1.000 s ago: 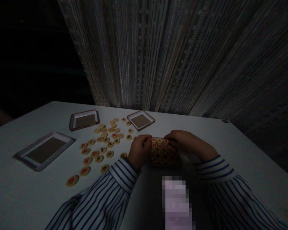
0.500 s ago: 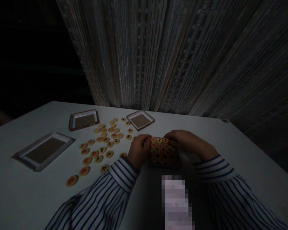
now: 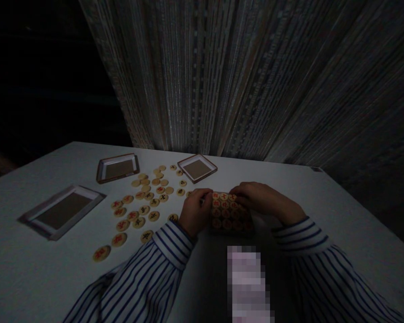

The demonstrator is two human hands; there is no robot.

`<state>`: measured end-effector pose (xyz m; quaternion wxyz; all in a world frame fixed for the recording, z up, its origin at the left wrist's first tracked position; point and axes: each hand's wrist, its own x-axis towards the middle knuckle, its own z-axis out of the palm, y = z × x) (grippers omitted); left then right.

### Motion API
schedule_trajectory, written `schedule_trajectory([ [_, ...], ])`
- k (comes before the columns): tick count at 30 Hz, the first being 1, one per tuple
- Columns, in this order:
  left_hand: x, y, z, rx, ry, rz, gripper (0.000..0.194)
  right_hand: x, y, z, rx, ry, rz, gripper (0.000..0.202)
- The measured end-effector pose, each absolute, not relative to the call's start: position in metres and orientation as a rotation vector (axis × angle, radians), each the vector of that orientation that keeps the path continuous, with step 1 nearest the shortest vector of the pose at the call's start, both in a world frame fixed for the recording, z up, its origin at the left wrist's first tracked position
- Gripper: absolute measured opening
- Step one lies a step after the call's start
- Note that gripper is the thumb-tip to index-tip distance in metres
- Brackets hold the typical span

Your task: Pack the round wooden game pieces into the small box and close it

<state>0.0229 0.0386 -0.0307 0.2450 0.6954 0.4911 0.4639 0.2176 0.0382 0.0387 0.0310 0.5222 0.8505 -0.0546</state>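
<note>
In front of me stands a small box filled with rows of round wooden Chinese chess pieces, red characters facing up. My left hand is closed on the box's left side, thumb and fingers at its upper left corner. Over the upper right corner my right hand is bent, its fingertips down on the pieces there. Those fingers cover the corner, so whether they pinch a piece is hidden. Left of my left hand many loose Chinese chess pieces lie scattered, some red, some black, some showing plain faces.
Three shallow tray-like lids or boxes lie on the white table: one at the left, one at the back left and one at the back middle. A striped curtain hangs behind the table. The room is dim.
</note>
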Motion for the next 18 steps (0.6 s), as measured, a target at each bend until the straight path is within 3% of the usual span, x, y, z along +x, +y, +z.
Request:
schedule_trajectory([
  [18,0.021,0.036,-0.027,1.886,1.366,1.251,0.016,0.213,0.025,0.059,1.885,2.698,0.027,0.033],
])
